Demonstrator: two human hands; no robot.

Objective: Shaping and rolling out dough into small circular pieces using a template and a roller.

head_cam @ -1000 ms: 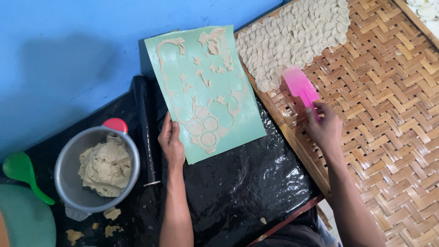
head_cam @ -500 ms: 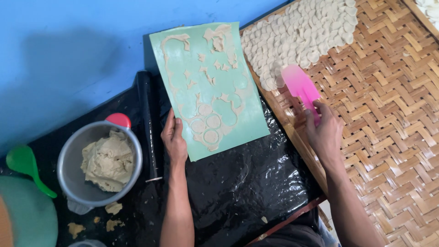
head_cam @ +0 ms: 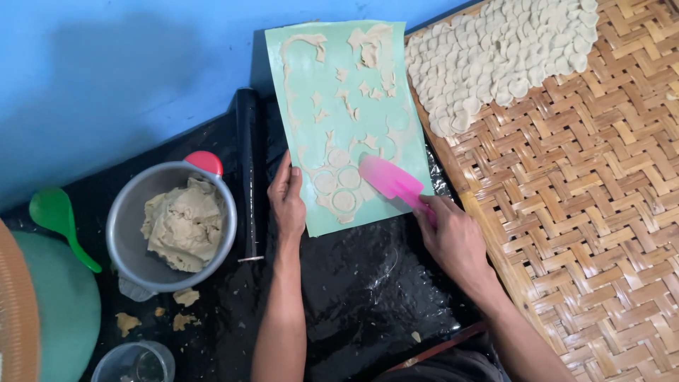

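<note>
My left hand point(head_cam: 286, 201) is at frame centre, forearm coming straight up from the bottom edge, palm down, fingers spread flat and gripping nothing, pinning the lower left edge of the pale green plastic sheet point(head_cam: 315, 92). My right hand point(head_cam: 453, 237) comes in from the lower right, fingers closed round the handle of the pink flat silicone scraper point(head_cam: 389, 180); its blade lies on the sheet's lower right part, just beside the round cut dough discs point(head_cam: 338, 187). Dough offcuts cover the rest of the sheet.

Sheet lies on crinkled black plastic film point(head_cam: 353, 290) over the floor, top edge against the blue wall point(head_cam: 127, 64). Black rolling pin point(head_cam: 247, 170) just left of my left hand. Grey metal bowl of beige dough point(head_cam: 173, 223) centre left, green plastic spoon point(head_cam: 60, 219) at far left. Woven bamboo tray point(head_cam: 587, 212) fills the right side, with a pile of cut dough rounds point(head_cam: 495, 56) at its upper part.
</note>
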